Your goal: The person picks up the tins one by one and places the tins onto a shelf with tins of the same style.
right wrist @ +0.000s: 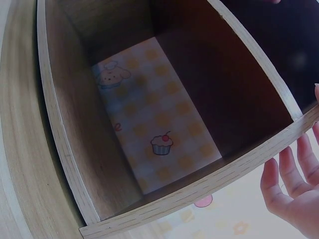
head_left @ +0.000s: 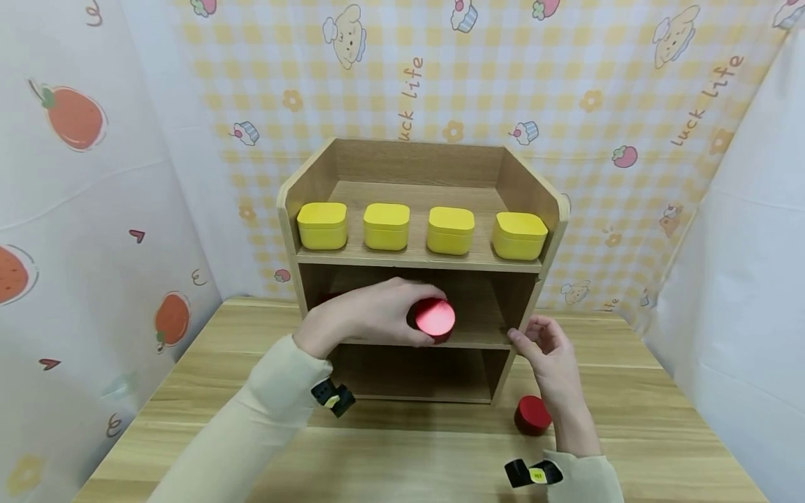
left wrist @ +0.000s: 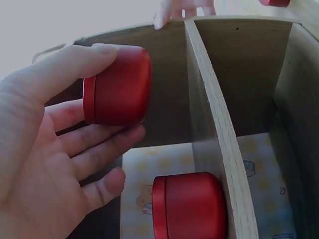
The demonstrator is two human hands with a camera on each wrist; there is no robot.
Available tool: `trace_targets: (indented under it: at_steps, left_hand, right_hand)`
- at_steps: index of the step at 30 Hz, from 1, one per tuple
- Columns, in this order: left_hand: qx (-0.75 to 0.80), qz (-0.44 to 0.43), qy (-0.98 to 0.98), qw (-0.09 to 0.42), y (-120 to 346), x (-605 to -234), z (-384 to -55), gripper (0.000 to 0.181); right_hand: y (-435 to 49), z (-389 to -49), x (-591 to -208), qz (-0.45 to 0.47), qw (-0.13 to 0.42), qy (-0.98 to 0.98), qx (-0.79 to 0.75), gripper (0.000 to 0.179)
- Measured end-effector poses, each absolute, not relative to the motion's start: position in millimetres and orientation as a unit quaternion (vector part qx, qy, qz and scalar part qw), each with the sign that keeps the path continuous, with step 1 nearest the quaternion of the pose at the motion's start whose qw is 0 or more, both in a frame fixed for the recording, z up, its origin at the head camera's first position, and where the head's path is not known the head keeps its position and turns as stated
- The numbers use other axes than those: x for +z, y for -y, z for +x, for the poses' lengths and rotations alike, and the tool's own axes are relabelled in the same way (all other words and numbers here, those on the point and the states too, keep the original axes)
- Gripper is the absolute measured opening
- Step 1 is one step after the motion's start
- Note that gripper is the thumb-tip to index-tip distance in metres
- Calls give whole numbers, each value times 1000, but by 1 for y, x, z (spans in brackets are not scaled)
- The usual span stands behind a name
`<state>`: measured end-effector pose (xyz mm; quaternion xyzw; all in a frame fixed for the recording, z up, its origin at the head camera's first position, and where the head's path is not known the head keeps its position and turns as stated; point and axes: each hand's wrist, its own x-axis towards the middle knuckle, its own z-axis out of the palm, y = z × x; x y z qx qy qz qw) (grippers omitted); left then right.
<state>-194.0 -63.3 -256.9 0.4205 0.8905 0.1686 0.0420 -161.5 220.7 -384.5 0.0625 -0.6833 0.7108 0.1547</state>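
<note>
My left hand (head_left: 385, 312) grips a round red tin (head_left: 435, 318) between thumb and fingers, in front of the middle compartment of a wooden shelf (head_left: 409, 260). In the left wrist view a second red tin (left wrist: 192, 206) rests on the middle board, beneath the held one and mostly hidden by my hand in the head view. My right hand (head_left: 553, 356) holds the shelf's right side panel, thumb at its front edge and fingers along the outside. Beside my right wrist, another red tin (head_left: 532, 416) lies on the table.
Along the top board stand several yellow lidded boxes (head_left: 386, 227) in a row. Beneath the middle board is a lower compartment (head_left: 409, 374). The wood-grain table (head_left: 207, 391) extends to both sides, with a patterned curtain (head_left: 402, 77) behind and white cloth walls left and right.
</note>
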Motion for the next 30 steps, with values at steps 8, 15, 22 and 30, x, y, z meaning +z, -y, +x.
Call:
trace_targets:
  at_steps: [8, 15, 22, 30]
  left_hand:
    - [158, 365, -914, 79, 54, -258, -213, 59]
    - [183, 336, -917, 118, 54, -263, -224, 62]
    - [178, 327, -919, 130, 52, -265, -227, 61]
    - [171, 326, -920, 139, 52, -265, -226, 61]
  right_hand:
    - [-222, -163, -386, 54, 156, 685, 710, 25]
    - [-222, -164, -387, 46, 155, 690, 706, 26]
    - [-223, -165, -387, 47, 155, 690, 705, 26]
    - [-223, -165, -388, 47, 155, 691, 704, 26]
